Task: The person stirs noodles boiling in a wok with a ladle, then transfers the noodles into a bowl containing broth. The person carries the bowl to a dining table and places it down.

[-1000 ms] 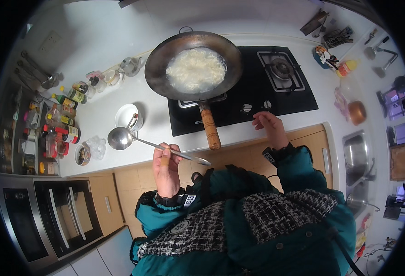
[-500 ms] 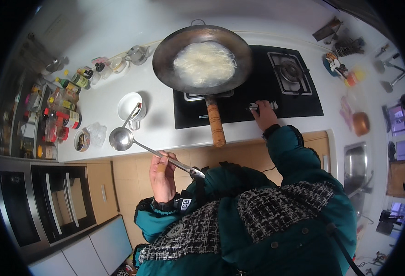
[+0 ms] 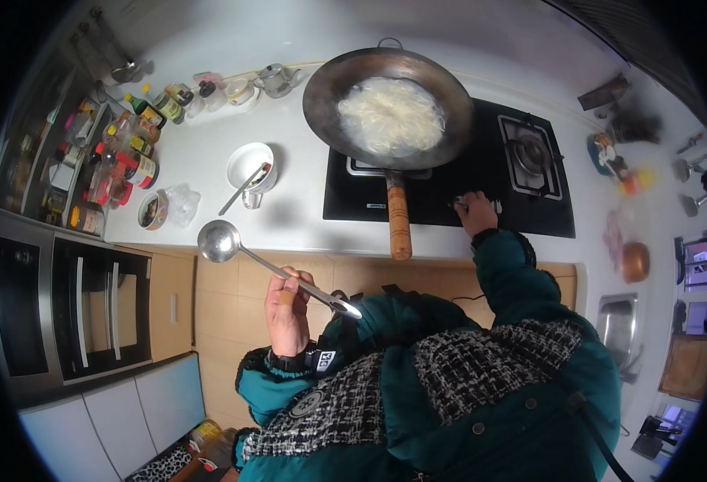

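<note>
A metal ladle (image 3: 220, 240) is held by its handle in my left hand (image 3: 287, 312), in front of the counter edge, its bowl toward the left. My right hand (image 3: 476, 214) has its fingers closed round a control knob (image 3: 459, 202) at the front of the black gas stove (image 3: 433, 210). On the left burner sits a dark wok (image 3: 326, 103) with a wooden handle (image 3: 399, 218) pointing toward me. Pale noodles (image 3: 392, 116) lie in whitish liquid inside it. Left of the stove stands a white bowl (image 3: 243, 156) with a spoon (image 3: 241, 189) resting in it.
Bottles and jars (image 3: 138, 169) crowd the counter's left end, by a small tub (image 3: 152, 210) and a clear plastic bag (image 3: 182, 204). A metal kettle (image 3: 276, 80) stands at the back wall. The right burner (image 3: 531, 153) holds no pan. A sink (image 3: 617, 328) lies at right.
The whole view has turned and shifted, so the stove and wok sit farther right in it. My left hand still holds the ladle; my right hand stays at the knob.
</note>
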Motion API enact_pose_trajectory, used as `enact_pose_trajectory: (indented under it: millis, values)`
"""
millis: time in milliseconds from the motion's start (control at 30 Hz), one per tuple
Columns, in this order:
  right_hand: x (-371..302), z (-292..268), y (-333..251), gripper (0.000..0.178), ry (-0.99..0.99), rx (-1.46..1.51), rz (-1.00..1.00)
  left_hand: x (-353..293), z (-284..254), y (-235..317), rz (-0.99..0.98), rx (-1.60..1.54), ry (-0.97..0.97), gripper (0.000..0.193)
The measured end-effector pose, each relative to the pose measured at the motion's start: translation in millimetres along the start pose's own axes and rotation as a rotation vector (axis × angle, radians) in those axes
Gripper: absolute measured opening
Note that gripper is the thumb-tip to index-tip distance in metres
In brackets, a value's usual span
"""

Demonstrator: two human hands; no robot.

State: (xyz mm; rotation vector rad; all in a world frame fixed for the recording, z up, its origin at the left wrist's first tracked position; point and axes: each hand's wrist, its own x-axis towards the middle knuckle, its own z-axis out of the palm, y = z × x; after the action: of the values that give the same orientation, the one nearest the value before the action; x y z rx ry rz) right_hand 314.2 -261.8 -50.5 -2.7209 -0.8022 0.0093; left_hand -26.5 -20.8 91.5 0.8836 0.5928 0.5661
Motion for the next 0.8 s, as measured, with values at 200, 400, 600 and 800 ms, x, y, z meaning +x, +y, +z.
enact_pose_trajectory:
  millis: [200,400,600,800]
  values:
    - [1.5,3.0,1.0,0.028,-0.022,-0.094,0.007,-1.7,1.3,1.5,-0.003,-0.033,-0.004,0.012]
    - [4.3,0.6,-3.2,0.029,-0.050,-0.144,0.008,-2.6,0.4,3.1,-0.002,-0.032,0.001,0.013]
    - [15.0,1.6,-9.1,0.032,-0.104,-0.211,0.077,-4.3,-0.4,4.4,0.003,-0.025,-0.011,0.013]
    - [27.7,9.9,-7.5,0.046,-0.217,-0.131,0.248,-5.9,5.0,9.2,0.016,0.003,-0.001,0.015]
